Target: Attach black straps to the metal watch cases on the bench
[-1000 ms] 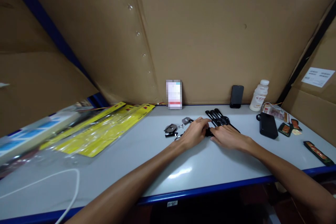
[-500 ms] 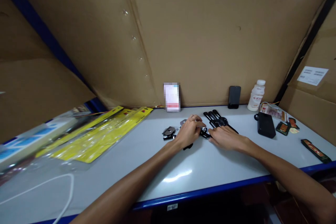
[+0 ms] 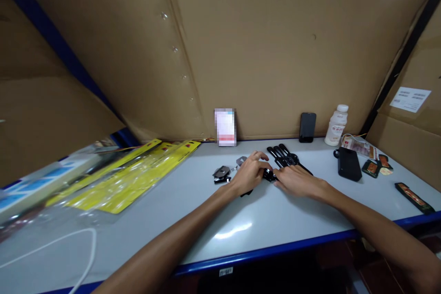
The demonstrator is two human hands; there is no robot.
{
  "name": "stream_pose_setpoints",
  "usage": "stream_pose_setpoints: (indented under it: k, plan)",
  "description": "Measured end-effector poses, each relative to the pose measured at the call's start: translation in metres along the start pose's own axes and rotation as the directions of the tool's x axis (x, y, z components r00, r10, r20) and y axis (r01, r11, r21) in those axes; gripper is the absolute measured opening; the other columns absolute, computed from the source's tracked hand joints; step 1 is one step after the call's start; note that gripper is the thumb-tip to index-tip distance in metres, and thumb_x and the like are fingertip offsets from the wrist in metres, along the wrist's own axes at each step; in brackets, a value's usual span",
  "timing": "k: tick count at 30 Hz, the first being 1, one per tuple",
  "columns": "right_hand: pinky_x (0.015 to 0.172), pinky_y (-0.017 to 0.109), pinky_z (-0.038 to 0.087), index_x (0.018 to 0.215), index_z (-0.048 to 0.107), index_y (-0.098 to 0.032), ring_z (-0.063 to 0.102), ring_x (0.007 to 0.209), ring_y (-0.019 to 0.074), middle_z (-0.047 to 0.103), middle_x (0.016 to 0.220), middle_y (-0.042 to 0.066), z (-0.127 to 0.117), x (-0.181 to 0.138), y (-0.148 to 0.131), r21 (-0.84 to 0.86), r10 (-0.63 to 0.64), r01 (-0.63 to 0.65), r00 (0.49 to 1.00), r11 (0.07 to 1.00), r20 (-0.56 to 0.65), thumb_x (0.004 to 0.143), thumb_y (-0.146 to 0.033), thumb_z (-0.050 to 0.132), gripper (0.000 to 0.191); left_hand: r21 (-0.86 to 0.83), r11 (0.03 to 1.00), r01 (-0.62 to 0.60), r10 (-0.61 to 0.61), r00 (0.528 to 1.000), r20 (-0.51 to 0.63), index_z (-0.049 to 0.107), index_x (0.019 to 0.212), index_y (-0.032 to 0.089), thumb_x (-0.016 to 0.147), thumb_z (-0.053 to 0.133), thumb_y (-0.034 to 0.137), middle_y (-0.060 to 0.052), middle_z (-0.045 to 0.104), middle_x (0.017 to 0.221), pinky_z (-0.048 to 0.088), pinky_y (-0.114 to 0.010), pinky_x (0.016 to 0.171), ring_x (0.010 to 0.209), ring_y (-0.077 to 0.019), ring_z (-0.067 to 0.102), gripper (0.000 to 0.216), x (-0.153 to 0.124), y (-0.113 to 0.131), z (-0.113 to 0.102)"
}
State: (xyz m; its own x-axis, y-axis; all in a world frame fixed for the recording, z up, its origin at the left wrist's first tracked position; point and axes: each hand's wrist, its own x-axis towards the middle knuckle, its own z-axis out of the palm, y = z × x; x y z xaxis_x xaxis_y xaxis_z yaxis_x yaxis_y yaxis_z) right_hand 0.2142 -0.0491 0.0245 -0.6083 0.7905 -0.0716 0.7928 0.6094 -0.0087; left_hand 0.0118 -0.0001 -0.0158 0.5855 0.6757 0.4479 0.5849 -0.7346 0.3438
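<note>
Between my hands, low over the table, is a shiny black tool (image 3: 268,175), mostly covered by fingers. My left hand (image 3: 251,172) is curled at its left side, pinching it, with one finger lifted away from it. My right hand (image 3: 295,180) grips its right side, fingers closed. Just behind my right hand lie several black-handled tools (image 3: 284,156) side by side. Left of my left hand sits a small pile of flat grey metal plates (image 3: 222,173). Another grey plate (image 3: 241,161) shows just beyond that hand. A black end pokes out under my left wrist.
Yellow cards in clear plastic packaging (image 3: 138,177) cover the left side, with a white cable (image 3: 93,243) in front. A phone (image 3: 308,127) and a bottle (image 3: 336,126) stand at the back. To the right lie a black power bank (image 3: 349,164) and small snack packets (image 3: 371,168).
One finger of my left hand has lifted slightly off the black tool, and its other fingers have shifted a little. My right hand stays in place.
</note>
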Motion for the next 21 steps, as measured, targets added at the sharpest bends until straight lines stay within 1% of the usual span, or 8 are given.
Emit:
stream_pose_setpoints:
  k: [3, 6, 8, 9, 12, 15, 18, 21]
  plan:
    - [0.08, 0.039, 0.047, 0.125, 0.06, -0.01, 0.069, 0.094, 0.0305, 0.07, 0.106, 0.02, 0.0003, 0.0003, 0.0005, -0.013, -0.001, 0.001, 1.0, 1.0, 0.0, 0.102, -0.029, 0.044, 0.034, 0.005, 1.0, 0.012, -0.012, 1.0, -0.016, 0.076, 0.074, 0.021, 0.078, 0.044, -0.002, -0.008, 0.063, 0.115, 0.049, -0.04, 0.099, 0.111, -0.0229, 0.057, 0.039, 0.0006, 0.0031, -0.0016]
    - [0.079, 0.039, 0.048, 0.121, 0.061, -0.01, 0.069, 0.093, 0.0308, 0.071, 0.104, 0.02, 0.0001, 0.0003, 0.0006, -0.028, 0.005, -0.005, 1.0, 1.0, 0.005, 0.102, -0.03, 0.043, 0.033, 0.064, 0.996, 0.067, -0.065, 0.998, -0.024, 0.078, 0.084, 0.021, 0.077, 0.046, -0.002, -0.009, 0.064, 0.112, 0.05, -0.041, 0.098, 0.108, -0.0243, 0.057, 0.039, 0.0006, 0.0033, -0.0033]
    - [0.079, 0.039, 0.047, 0.121, 0.061, -0.01, 0.069, 0.092, 0.0305, 0.071, 0.104, 0.02, 0.0005, 0.0006, 0.0011, -0.028, 0.0, 0.0, 1.0, 1.0, 0.003, 0.102, -0.029, 0.044, 0.033, 0.062, 0.996, 0.056, -0.055, 0.998, -0.018, 0.079, 0.092, 0.022, 0.077, 0.046, -0.003, -0.009, 0.064, 0.113, 0.05, -0.041, 0.099, 0.109, -0.0239, 0.057, 0.044, 0.0003, 0.0021, -0.0032]
    - [0.078, 0.039, 0.047, 0.122, 0.06, -0.01, 0.069, 0.092, 0.0303, 0.071, 0.105, 0.02, 0.0009, 0.0007, 0.0015, -0.025, -0.004, 0.004, 1.0, 1.0, 0.001, 0.102, -0.029, 0.044, 0.033, 0.046, 0.998, 0.035, -0.034, 0.999, -0.009, 0.08, 0.093, 0.023, 0.077, 0.045, -0.003, -0.008, 0.064, 0.114, 0.05, -0.041, 0.099, 0.11, -0.0235, 0.056, 0.046, 0.0002, 0.0015, -0.0028]
    - [0.078, 0.038, 0.047, 0.124, 0.059, -0.01, 0.069, 0.092, 0.0292, 0.071, 0.105, 0.019, 0.0024, 0.0012, 0.0027, -0.011, -0.014, 0.014, 1.0, 1.0, -0.007, 0.102, -0.028, 0.044, 0.032, -0.007, 1.0, -0.018, 0.018, 1.0, 0.01, 0.08, 0.082, 0.023, 0.078, 0.045, -0.003, -0.007, 0.063, 0.117, 0.05, -0.04, 0.099, 0.112, -0.0229, 0.057, 0.044, 0.0002, 0.0002, -0.0014]
    - [0.077, 0.038, 0.048, 0.121, 0.061, -0.01, 0.069, 0.091, 0.0297, 0.071, 0.103, 0.018, 0.0023, 0.0009, 0.0026, -0.019, -0.011, 0.011, 1.0, 1.0, -0.015, 0.102, -0.028, 0.044, 0.031, 0.016, 1.0, 0.023, -0.023, 1.0, -0.007, 0.078, 0.076, 0.021, 0.077, 0.045, -0.002, -0.008, 0.063, 0.115, 0.05, -0.041, 0.097, 0.11, -0.0241, 0.058, 0.04, 0.0008, -0.0001, -0.0017]
    - [0.077, 0.039, 0.048, 0.119, 0.062, -0.009, 0.069, 0.091, 0.0307, 0.071, 0.101, 0.019, 0.0008, 0.0001, 0.0012, -0.033, -0.007, 0.007, 1.0, 0.999, -0.012, 0.102, -0.028, 0.043, 0.032, 0.05, 0.997, 0.062, -0.062, 0.998, -0.01, 0.079, 0.085, 0.021, 0.077, 0.044, -0.003, -0.01, 0.064, 0.115, 0.05, -0.042, 0.096, 0.109, -0.0253, 0.057, 0.043, 0.0008, 0.0005, -0.0031]
    - [0.078, 0.04, 0.048, 0.122, 0.061, -0.008, 0.069, 0.091, 0.0306, 0.071, 0.103, 0.02, -0.0007, -0.0003, 0.0001, -0.018, -0.005, 0.005, 1.0, 1.0, -0.004, 0.102, -0.028, 0.044, 0.033, 0.008, 1.0, 0.009, -0.009, 1.0, 0.021, 0.079, 0.089, 0.023, 0.077, 0.042, -0.003, -0.009, 0.063, 0.116, 0.049, -0.041, 0.098, 0.112, -0.0241, 0.057, 0.046, 0.0001, 0.0013, -0.0031]
